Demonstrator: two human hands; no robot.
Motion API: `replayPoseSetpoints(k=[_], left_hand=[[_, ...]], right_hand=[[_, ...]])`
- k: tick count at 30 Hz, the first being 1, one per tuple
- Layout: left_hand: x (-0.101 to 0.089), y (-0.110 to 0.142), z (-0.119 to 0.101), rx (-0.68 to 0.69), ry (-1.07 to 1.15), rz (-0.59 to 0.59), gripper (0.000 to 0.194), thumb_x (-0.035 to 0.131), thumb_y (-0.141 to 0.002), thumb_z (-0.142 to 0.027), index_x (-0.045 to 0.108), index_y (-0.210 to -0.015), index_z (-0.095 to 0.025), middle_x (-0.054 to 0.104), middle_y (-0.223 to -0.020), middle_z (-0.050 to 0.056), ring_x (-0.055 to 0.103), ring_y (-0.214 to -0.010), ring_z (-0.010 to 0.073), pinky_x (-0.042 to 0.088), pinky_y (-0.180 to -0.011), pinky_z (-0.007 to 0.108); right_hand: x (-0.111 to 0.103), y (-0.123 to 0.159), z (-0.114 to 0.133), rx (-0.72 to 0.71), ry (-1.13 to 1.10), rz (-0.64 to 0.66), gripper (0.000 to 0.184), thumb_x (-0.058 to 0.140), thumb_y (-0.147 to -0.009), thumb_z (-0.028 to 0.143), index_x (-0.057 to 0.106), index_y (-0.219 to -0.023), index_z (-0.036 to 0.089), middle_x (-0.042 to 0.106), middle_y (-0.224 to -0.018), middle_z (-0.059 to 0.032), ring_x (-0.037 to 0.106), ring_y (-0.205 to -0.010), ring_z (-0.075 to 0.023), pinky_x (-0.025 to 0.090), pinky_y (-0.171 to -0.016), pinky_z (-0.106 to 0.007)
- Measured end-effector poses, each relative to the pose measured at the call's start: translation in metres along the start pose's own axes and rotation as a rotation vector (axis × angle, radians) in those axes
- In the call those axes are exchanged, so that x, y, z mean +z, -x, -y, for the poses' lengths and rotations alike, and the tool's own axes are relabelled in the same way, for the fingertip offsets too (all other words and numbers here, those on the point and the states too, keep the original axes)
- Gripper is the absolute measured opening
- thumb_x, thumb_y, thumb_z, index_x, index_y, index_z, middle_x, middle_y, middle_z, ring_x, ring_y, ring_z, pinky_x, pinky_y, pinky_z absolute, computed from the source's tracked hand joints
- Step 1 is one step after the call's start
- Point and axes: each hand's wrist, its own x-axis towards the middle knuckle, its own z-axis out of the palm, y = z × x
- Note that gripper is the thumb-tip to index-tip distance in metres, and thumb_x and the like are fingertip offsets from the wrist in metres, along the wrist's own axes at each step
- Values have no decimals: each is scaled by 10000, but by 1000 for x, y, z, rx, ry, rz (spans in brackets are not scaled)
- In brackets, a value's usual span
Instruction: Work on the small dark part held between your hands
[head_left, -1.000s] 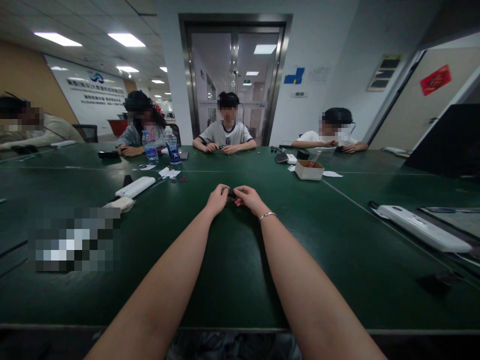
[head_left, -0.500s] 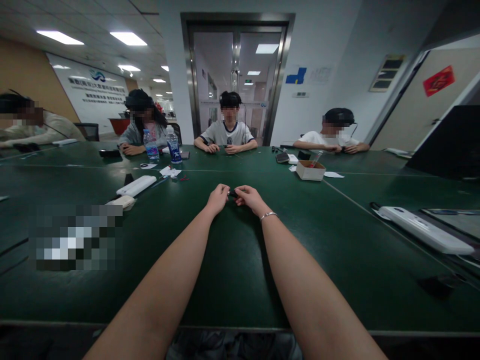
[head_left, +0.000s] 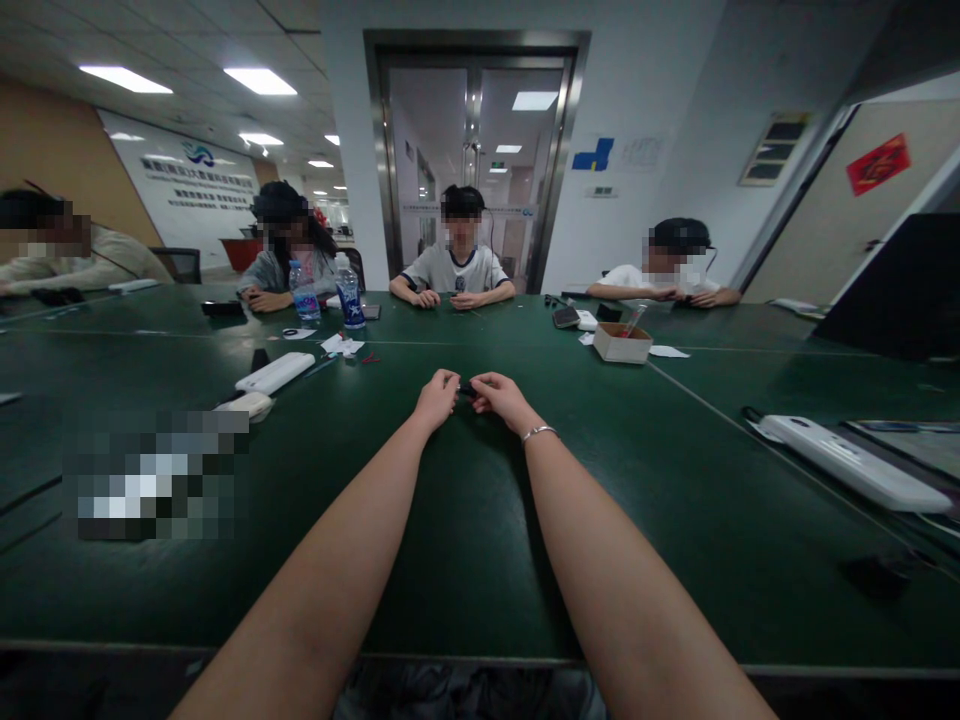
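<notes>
Over the middle of the green table, my two hands meet around a small black object whose kind is too small to tell. My left hand pinches its left end, where a bit of shiny metal shows. The right end sits between the thumb and fingers of my right hand, which is closed on it. A silver bracelet circles my right wrist. Both forearms reach forward from the near table edge.
Left lie a white power strip and a blurred-out patch. Two bottles and paper scraps are farther back. A small open box stands back right, a white device nearer right. Several people sit around the table.
The view has shifted very slightly. My hands keep nearly the same pose, both still on the small black object.
</notes>
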Motion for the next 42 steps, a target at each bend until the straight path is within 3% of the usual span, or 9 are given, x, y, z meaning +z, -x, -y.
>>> replayPoseSetpoints(k=[7, 12, 17, 21, 26, 31, 36, 42], left_hand=[[-1, -2, 3, 16, 34, 25, 208, 482, -822, -265, 549, -1006, -196, 536, -695, -14, 506, -533, 82, 428, -506, 199], [-2, 3, -4, 11, 30, 41, 233, 431, -861, -352, 547, -977, -186, 499, -605, -31, 447, -453, 76, 383, -444, 195], [-2, 3, -5, 7, 27, 32, 210, 470, -838, -288, 553, -1001, -185, 526, -662, -20, 484, -499, 76, 412, -475, 194], [-1, 2, -4, 14, 26, 34, 251, 390, -880, -356, 557, -953, -183, 488, -593, -35, 440, -449, 69, 374, -432, 183], [-1, 3, -6, -12, 44, 36, 190, 425, -851, -241, 544, -985, -178, 506, -632, -31, 467, -480, 66, 394, -450, 176], [-2, 5, -9, 17, 46, 56, 242, 383, -881, -335, 551, -944, -174, 479, -566, -35, 438, -452, 75, 354, -413, 176], [-1, 3, -7, -5, 47, 42, 189, 443, -835, -233, 564, -968, -175, 506, -612, -28, 467, -491, 72, 390, -456, 176], [-1, 2, -5, 23, 46, 53, 255, 390, -870, -345, 580, -918, -183, 467, -540, -40, 417, -428, 73, 328, -406, 181]], right_hand=[[0, 3, 3, -5, 8, 11, 67, 628, -826, 139, 562, -825, 136, 588, -493, 26, 566, -406, -73, 485, -413, -146], [1, 2, 3, 11, -5, 1, 25, 564, -864, 115, 560, -848, 133, 594, -505, 23, 568, -410, -69, 491, -414, -146], [1, 1, 3, 12, -10, -4, 36, 601, -844, 134, 565, -842, 132, 592, -518, 24, 571, -416, -71, 493, -420, -149], [1, 2, 2, 16, -37, 1, 46, 602, -846, 152, 561, -843, 132, 613, -552, 8, 575, -425, -73, 492, -422, -154], [1, 2, 3, 24, -35, -12, 29, 574, -855, 120, 564, -831, 132, 595, -537, 17, 568, -421, -73, 487, -417, -154], [1, 3, 4, 31, -42, -3, 29, 553, -869, 123, 562, -842, 130, 599, -537, 9, 571, -428, -77, 496, -430, -162], [1, 3, 5, 28, -24, -2, 33, 558, -865, 121, 566, -833, 127, 592, -528, 14, 563, -421, -70, 489, -423, -151], [0, 4, 5, 35, -57, 17, 60, 543, -887, 163, 560, -839, 131, 606, -527, -3, 571, -426, -77, 494, -434, -161]])
